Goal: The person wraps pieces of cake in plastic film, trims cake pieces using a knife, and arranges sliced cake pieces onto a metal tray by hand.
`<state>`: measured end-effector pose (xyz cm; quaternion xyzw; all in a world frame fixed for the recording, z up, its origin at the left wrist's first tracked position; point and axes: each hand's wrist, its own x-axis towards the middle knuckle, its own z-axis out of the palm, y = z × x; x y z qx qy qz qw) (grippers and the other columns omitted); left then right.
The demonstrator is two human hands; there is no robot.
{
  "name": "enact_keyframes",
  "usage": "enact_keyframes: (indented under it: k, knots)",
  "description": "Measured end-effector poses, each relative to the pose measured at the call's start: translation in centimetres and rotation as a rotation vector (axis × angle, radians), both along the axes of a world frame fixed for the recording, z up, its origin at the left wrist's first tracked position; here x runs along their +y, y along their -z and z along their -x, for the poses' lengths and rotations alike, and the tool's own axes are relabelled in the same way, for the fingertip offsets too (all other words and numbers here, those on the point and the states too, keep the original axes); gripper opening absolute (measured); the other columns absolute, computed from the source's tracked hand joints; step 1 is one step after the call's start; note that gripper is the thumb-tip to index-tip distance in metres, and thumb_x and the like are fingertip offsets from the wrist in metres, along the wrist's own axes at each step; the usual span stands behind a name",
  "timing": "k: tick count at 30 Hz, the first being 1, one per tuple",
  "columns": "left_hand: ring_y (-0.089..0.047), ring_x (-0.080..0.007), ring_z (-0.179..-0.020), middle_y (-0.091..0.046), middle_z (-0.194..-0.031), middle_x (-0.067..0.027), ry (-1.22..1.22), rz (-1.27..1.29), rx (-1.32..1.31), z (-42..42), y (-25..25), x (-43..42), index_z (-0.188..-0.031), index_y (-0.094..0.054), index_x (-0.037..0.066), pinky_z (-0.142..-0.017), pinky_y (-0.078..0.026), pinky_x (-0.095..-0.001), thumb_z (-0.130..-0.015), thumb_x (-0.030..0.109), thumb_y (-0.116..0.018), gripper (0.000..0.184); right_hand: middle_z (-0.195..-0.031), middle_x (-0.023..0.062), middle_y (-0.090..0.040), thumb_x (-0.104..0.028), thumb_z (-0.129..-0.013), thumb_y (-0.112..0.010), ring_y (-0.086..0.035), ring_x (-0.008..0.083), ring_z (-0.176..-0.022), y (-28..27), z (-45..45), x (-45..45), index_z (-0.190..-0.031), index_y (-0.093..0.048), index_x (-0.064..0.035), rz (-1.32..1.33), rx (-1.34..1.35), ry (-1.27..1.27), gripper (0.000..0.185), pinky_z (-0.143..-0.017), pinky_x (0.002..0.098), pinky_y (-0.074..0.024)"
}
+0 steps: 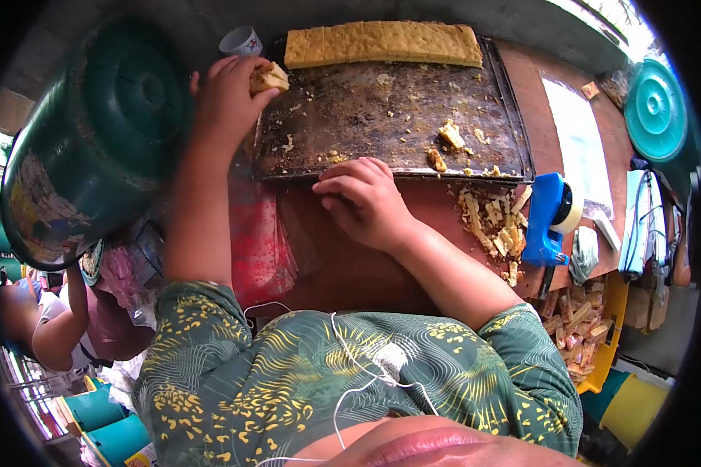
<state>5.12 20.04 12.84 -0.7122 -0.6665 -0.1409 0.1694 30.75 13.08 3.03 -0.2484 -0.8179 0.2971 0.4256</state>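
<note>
My left hand (230,97) is closed around a piece of yellow sponge cake (269,78) beside the tray's far left corner. A worn, dark metal baking tray (374,109) lies on the table, strewn with crumbs. Along its far edge sits a long slab of the same cake (382,43), marked with cut lines. My right hand (362,198) is at the near edge of the tray, its fingers loosely bent, thumb apart, and nothing visible in it. Cake scraps (450,135) lie on the tray's right half.
Trimmings (498,226) are heaped beside a blue tape dispenser (549,218) on the brown table. A white cup (241,42) stands behind my left hand. A big green bucket (78,148) looms at left. Packed pieces fill a yellow crate (614,335). Another person (54,319) is at lower left.
</note>
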Motion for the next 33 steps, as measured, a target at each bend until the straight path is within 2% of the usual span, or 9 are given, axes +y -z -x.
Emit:
enact_keyframes:
  k: [2, 5, 6, 9, 10, 13, 18, 24, 33]
  knots:
    - [-0.055, -0.0249, -0.134, -0.068, -0.129, -0.0008, 0.117, -0.137, -0.007, -1.5, 0.0, -2.6, -0.123, -0.067, 0.024, -0.117, -0.026, -0.0601, -0.084, 0.035, -0.082, 0.043, -0.118, 0.0072, -0.067, -0.014, -0.095, -0.07, -0.064, 0.0277, -0.111, 0.0, -0.2, -0.2, -0.121, -0.069, -0.0133, 0.16, 0.161, -0.022, 0.026, -0.1, 0.0433, -0.0483]
    - [-0.054, -0.024, -0.135, -0.068, -0.128, 0.0041, 0.339, -0.259, -0.038, -4.1, 0.2, -6.4, -0.117, -0.066, 0.026, -0.119, -0.023, -0.0595, -0.083, 0.031, -0.083, 0.038, -0.128, 0.0127, -0.063, -0.028, -0.104, -0.063, -0.065, 0.0256, -0.113, 0.6, 0.6, -0.9, -0.143, -0.05, -0.005, 0.861, 0.75, -0.265, 0.047, -0.104, 0.0393, -0.0503]
    - [-0.054, -0.0229, -0.136, -0.068, -0.127, 0.0063, 0.389, -0.267, -0.045, -4.8, 0.6, -7.5, -0.115, -0.066, 0.028, -0.12, -0.021, -0.0596, -0.082, 0.032, -0.082, 0.037, -0.139, 0.01, -0.058, -0.042, -0.109, -0.051, -0.064, 0.0249, -0.119, 0.9, 0.2, -0.4, -0.155, -0.032, -0.0063, 0.984, 0.767, -0.383, 0.061, -0.109, 0.0412, -0.0482]
    - [-0.053, -0.0203, -0.136, -0.066, -0.126, 0.0106, 0.505, -0.28, -0.103, -6.5, 2.8, -9.3, -0.113, -0.065, 0.031, -0.125, -0.012, -0.0543, -0.08, 0.027, -0.081, 0.036, -0.145, 0.0115, -0.055, -0.052, -0.11, -0.04, -0.06, 0.0257, -0.128, 0.8, 0.3, -0.1, -0.156, -0.032, -0.0078, 1.253, 1.001, -0.67, 0.064, -0.111, 0.0439, -0.0463]
    - [-0.053, -0.0203, -0.136, -0.066, -0.125, 0.0106, 0.521, -0.285, -0.111, -6.7, 3.8, -9.6, -0.112, -0.065, 0.031, -0.126, -0.011, -0.0539, -0.08, 0.026, -0.082, 0.037, -0.149, 0.0121, -0.053, -0.056, -0.11, -0.033, -0.055, 0.0258, -0.135, 0.3, 0.0, -0.4, -0.156, -0.033, -0.0085, 1.293, 0.997, -0.66, 0.066, -0.113, 0.0463, -0.0447]
    - [-0.052, -0.0217, -0.136, -0.065, -0.123, 0.0094, 0.528, -0.285, -0.154, -7.4, 5.4, -10.0, -0.114, -0.065, 0.031, -0.125, -0.01, -0.0547, -0.08, 0.027, -0.082, 0.039, -0.137, 0.0095, -0.061, -0.055, -0.111, -0.035, -0.059, 0.0232, -0.129, -0.7, 0.2, -0.6, -0.148, -0.043, -0.0105, 1.417, 1.14, -0.575, 0.059, -0.112, 0.0434, -0.0447]
    - [-0.05, -0.0281, -0.137, -0.061, -0.132, 0.0006, 0.486, -0.228, -0.316, -8.3, 5.8, -10.6, -0.127, -0.061, 0.023, -0.123, -0.014, -0.0566, -0.078, 0.046, -0.085, 0.059, -0.128, 0.0066, -0.065, -0.048, -0.111, -0.041, -0.067, 0.0203, -0.112, 0.8, -0.5, 0.5, -0.148, -0.046, -0.0131, 1.394, 1.189, -0.648, 0.051, -0.085, 0.0348, -0.0564]
    - [-0.051, -0.0324, -0.133, -0.059, -0.134, -0.0069, 0.533, -0.164, -0.539, -8.8, 6.0, -11.1, -0.137, -0.056, 0.01, -0.116, -0.028, -0.0523, -0.075, 0.061, -0.084, 0.085, -0.12, 0.0067, -0.067, -0.047, -0.112, -0.038, -0.067, 0.0181, -0.102, 1.1, -0.8, 0.9, -0.145, -0.049, -0.0126, 1.337, 1.1, -0.604, 0.049, -0.081, 0.0339, -0.0569]
    - [-0.055, -0.0306, -0.129, -0.066, -0.123, -0.0044, 0.526, -0.108, -0.43, -8.6, 5.6, -11.2, -0.123, -0.069, 0.019, -0.11, -0.034, -0.0475, -0.077, 0.035, -0.086, 0.051, -0.141, 0.0119, -0.057, -0.051, -0.111, -0.037, -0.058, 0.0237, -0.13, 0.8, -0.5, 0.5, -0.155, -0.038, -0.0071, 1.336, 0.958, -0.486, 0.063, -0.106, 0.0394, -0.0492]
